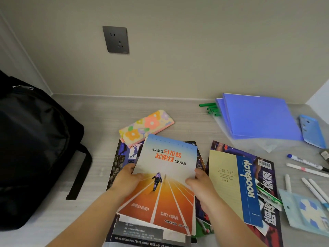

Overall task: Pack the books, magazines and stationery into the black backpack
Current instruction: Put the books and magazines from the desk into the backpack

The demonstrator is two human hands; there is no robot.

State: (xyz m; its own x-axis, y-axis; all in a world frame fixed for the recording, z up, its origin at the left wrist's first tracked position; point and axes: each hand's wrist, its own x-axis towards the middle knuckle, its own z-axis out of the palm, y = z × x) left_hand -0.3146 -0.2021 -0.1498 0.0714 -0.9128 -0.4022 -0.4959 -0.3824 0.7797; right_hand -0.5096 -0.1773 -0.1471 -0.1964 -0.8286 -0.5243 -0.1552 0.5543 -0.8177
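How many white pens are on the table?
5 white pens, all at the right: blue-capped one, one below it, a short upright one, two slanted ones. More may be hidden outside the view.

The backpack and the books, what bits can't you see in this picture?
Head view:
- black backpack: cut off by the left edge; whether it is open cannot be told.
- magazines under the running-track booklet: covers mostly hidden by it and both hands.
- Notebook handwriting: too small.
- Pens: cut off by the right edge.
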